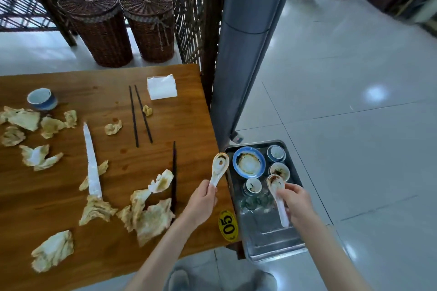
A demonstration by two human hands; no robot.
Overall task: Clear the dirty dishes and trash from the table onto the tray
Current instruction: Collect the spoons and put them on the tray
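The left hand (201, 203) grips a stained white spoon (220, 168) by its handle, bowl up, over the desk's (118, 82) right edge, just left of the tray (267, 238). The right hand (296, 203) pinches a second spoon (277, 194) near its bowl, the handle pointing back toward the person, held over the tray.

Just beyond the right hand, the tray carries a blue-rimmed dish (248, 162) and three small cups (276, 153), all dirty; whether the second spoon touches any of them I cannot tell. The tray sits lower than the desk, beside its right edge.

Left of the left hand, crumpled napkins (151, 217) lie scattered over the desk. One chopstick (174, 172) lies just left of that hand, a pair (139, 116) farther off. A white wrapper (92, 160) lies among the napkins. Far left stands a blue cup (42, 99); a napkin stack (162, 87) sits at the far edge. A yellow "05" tag (228, 225) is near the left wrist.
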